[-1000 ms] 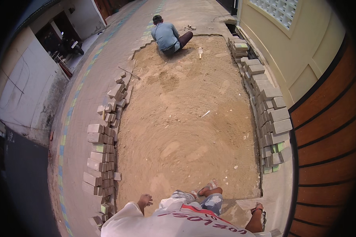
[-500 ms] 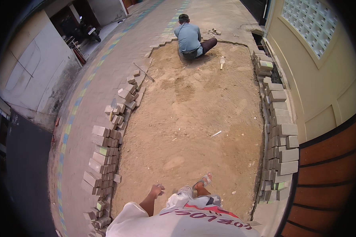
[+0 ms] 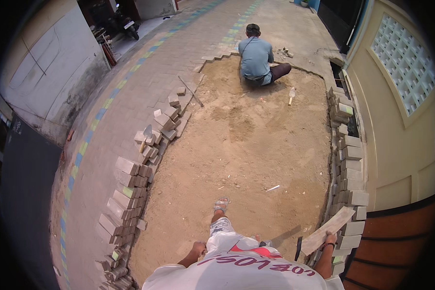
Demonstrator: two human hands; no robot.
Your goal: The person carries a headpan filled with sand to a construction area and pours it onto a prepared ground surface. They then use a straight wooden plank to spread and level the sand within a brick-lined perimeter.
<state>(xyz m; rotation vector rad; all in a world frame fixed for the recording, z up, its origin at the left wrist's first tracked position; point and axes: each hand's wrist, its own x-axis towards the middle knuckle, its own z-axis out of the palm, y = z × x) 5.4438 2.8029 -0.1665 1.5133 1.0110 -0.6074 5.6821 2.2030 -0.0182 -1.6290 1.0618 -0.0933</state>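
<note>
My right hand (image 3: 330,239) grips a flat, pale wooden board (image 3: 326,231) at the lower right, beside the stacked grey pavers. Low at the centre, my left hand (image 3: 198,248) hangs beside my white shorts; its fingers are too small and partly hidden to read. Under me lies a bed of sandy soil (image 3: 237,169), and one sandalled foot (image 3: 221,205) rests on it ahead of me.
A co-worker in a blue shirt (image 3: 254,63) sits near the far edge, a trowel (image 3: 291,96) behind them. Paver stacks (image 3: 128,166) line both sides, with another trowel (image 3: 146,135) on the left. A rod (image 3: 189,89), motorbike (image 3: 130,26) and walls flank the lane.
I have moved forward along the bed, so its far end appears lower in view. My right hand has come into sight with the board, and my forward foot has changed.
</note>
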